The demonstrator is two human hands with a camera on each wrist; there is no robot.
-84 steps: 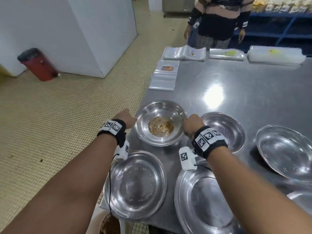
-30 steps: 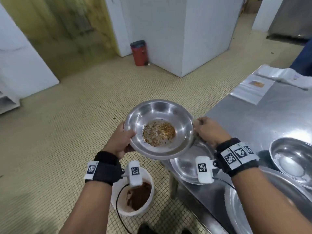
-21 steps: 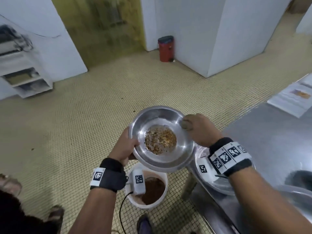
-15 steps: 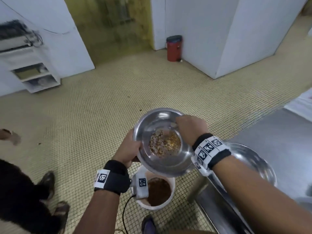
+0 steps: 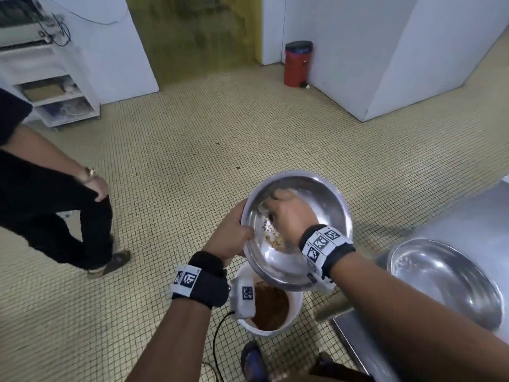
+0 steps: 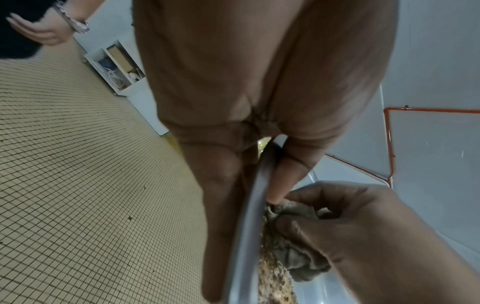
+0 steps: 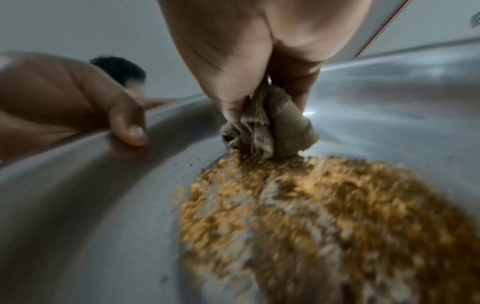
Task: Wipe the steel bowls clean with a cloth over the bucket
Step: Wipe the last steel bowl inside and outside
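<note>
Left hand [image 5: 232,235] clamped on tilted steel bowl [image 5: 316,260] rim at frame centre, right hand [image 5: 289,216] fingers bunched around cloth [image 7: 265,133] against crumbs [image 7: 311,216], white bucket [image 5: 296,301] directly below

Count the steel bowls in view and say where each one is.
2. One steel bowl is tilted over the white bucket, gripped by the left hand. The other sits on the steel table. More may be out of frame.

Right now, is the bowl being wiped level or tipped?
Tipped: the bowl slants down toward the bucket, far rim raised, crumbs gathered at its lower side.
</note>
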